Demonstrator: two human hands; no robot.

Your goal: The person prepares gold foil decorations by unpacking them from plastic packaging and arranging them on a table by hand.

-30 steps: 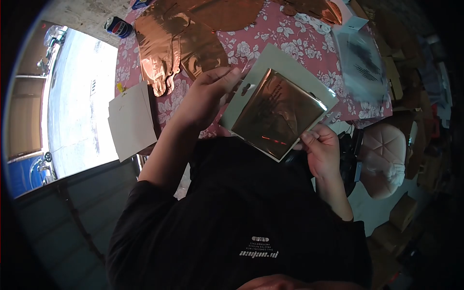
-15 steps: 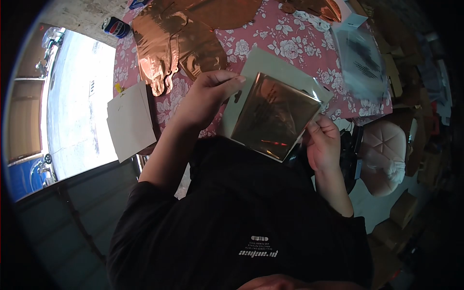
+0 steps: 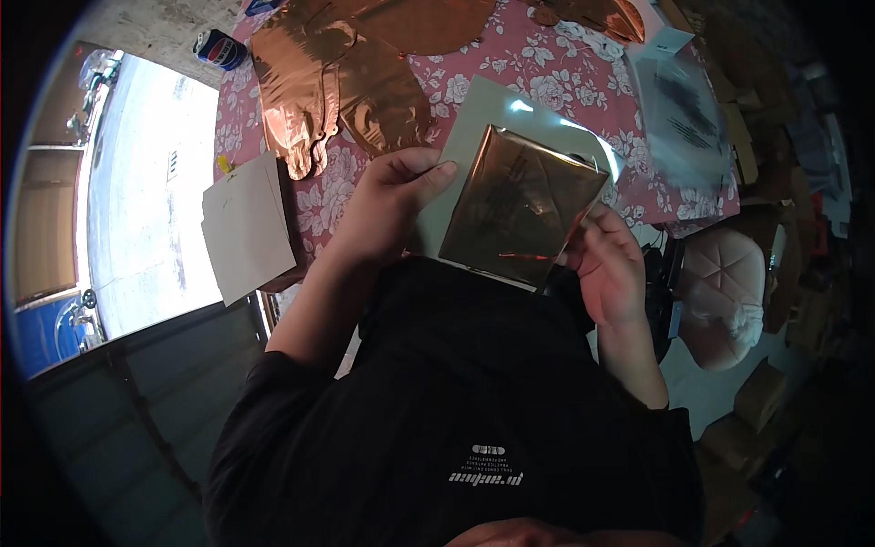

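Observation:
In front of my torso I hold a clear plastic sleeve (image 3: pixel 465 128) with a pale backing and a folded copper-coloured foil piece (image 3: pixel 515 210) in it or on it. My left hand (image 3: pixel 396 196) pinches the sleeve's left edge between thumb and fingers. At the lower right, my right hand (image 3: pixel 611 260) has its fingers closed on the right edge, beside the foil. Beyond the sleeve, large copper foil balloons (image 3: pixel 365 87) lie flat on the pink floral tablecloth (image 3: pixel 453 89). Whether the foil piece is fully inside the sleeve is hard to tell.
Pale cards (image 3: pixel 248 232) are stacked at the table's left edge. A blue can (image 3: pixel 220 50) stands at the upper left. Clear plastic bags (image 3: pixel 679 118) and a white box (image 3: pixel 663 32) are at the right. A cushioned stool (image 3: pixel 725 292) stands beyond the right edge.
The sleeve has tilted and turned slightly, and its glare has shifted. My left hand has moved a little down and left; my right hand has shifted slightly against the edge.

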